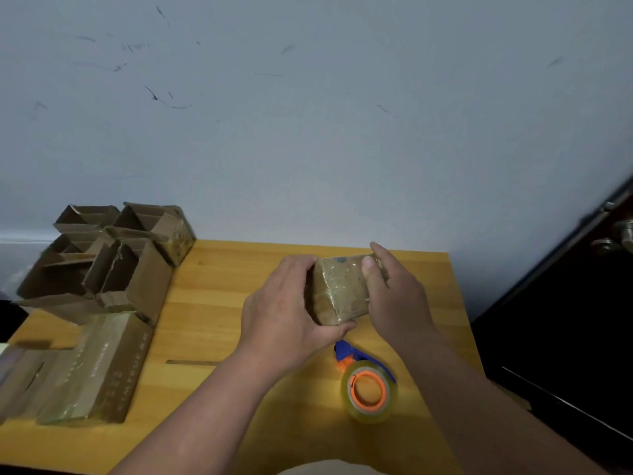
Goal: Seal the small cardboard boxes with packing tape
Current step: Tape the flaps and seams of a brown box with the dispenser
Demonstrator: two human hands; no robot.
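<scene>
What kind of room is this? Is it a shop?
Probably a room in a home, used as a small packing spot, not clearly a shop. A wooden table stands against a scuffed wall, open cardboard boxes are piled on it, a tape dispenser lies there, and a door handle shows at the right.

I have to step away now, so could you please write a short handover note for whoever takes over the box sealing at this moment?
Left hand grips the left side of the small box, held above the table; right hand holds its right side, thumb on top.
This box already looks wrapped in shiny tape.
Tape dispenser lies on the table just below the hands, untouched.
Open boxes with flaps up stand at the table's far left corner: still to seal.
Taped boxes lie at the near left.
Next, probably: set the held box with the taped ones, then take an open one.
</scene>
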